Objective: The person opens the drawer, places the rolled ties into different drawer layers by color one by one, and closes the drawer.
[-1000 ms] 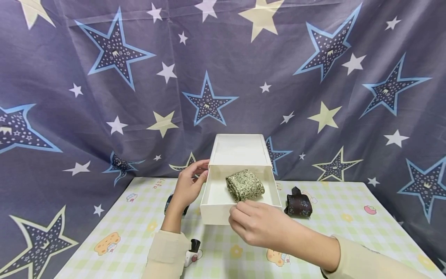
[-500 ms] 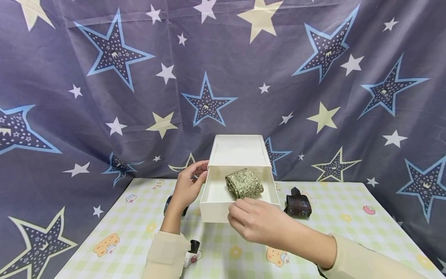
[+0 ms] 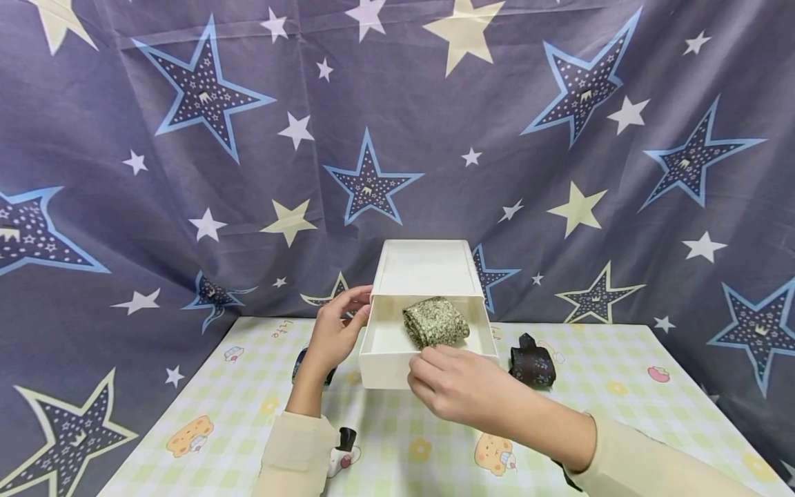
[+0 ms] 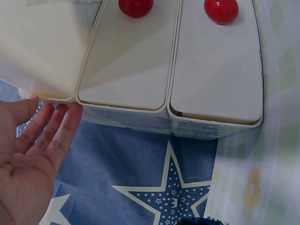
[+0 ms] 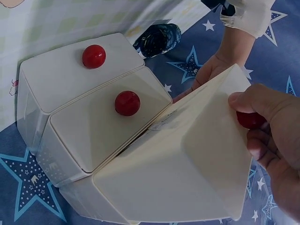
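While right hand [image 3: 456,390] pinches its knob [image 5: 250,120], drawer [image 3: 397,366] stands open.

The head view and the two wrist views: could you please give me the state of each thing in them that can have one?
Top drawer: pulled out, open.
Green tie: rolled, lying in the top drawer.
Lower drawers: both shut.
Dark tie: rolled, on the table, right of the box.
Left hand: fingers straight, against the box's side.
Right hand: grip on the top drawer's red knob.
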`<state>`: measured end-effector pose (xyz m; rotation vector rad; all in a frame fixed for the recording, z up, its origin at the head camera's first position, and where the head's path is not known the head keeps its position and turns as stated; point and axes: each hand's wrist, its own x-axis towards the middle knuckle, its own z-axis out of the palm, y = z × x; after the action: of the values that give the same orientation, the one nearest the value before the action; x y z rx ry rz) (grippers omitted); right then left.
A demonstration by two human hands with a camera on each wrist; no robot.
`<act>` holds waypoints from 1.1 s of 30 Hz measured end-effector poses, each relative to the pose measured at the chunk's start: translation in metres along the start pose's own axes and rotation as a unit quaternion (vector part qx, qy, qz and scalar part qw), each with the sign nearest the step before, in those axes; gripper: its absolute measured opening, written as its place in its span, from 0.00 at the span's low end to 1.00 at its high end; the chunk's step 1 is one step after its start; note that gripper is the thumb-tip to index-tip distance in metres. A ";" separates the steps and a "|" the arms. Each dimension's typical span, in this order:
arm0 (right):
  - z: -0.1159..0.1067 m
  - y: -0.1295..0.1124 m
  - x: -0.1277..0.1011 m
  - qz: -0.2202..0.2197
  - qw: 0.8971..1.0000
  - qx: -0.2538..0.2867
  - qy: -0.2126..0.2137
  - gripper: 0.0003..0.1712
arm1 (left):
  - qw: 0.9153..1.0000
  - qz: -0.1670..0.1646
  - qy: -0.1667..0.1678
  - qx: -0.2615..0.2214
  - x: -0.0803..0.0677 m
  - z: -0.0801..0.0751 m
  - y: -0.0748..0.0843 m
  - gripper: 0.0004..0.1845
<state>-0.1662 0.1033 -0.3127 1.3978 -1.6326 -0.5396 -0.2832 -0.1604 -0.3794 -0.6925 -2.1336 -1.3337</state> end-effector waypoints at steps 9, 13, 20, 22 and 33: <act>0.008 0.004 -0.002 0.011 1.000 0.013 -0.015 0.06 | 1.000 0.004 -0.003 -0.007 -0.001 0.000 0.000 0.18; 0.012 0.005 -0.002 0.015 1.000 0.012 -0.025 0.04 | 1.000 0.003 -0.005 -0.012 0.000 0.000 0.000 0.18; 0.019 0.009 -0.003 0.032 0.999 0.027 -0.022 0.04 | 1.000 0.002 -0.005 -0.010 0.000 0.000 0.001 0.18; 0.021 0.010 -0.003 0.034 0.999 0.030 -0.021 0.06 | 1.000 0.003 -0.004 -0.008 0.000 0.000 0.001 0.18; 0.028 0.016 -0.003 0.038 0.998 0.021 -0.045 0.11 | 1.000 -0.005 -0.004 -0.004 0.000 0.000 0.001 0.19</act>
<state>-0.1981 0.1046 -0.3152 1.3526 -1.7707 -0.5343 -0.2829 -0.1600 -0.3785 -0.6931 -2.1426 -1.3469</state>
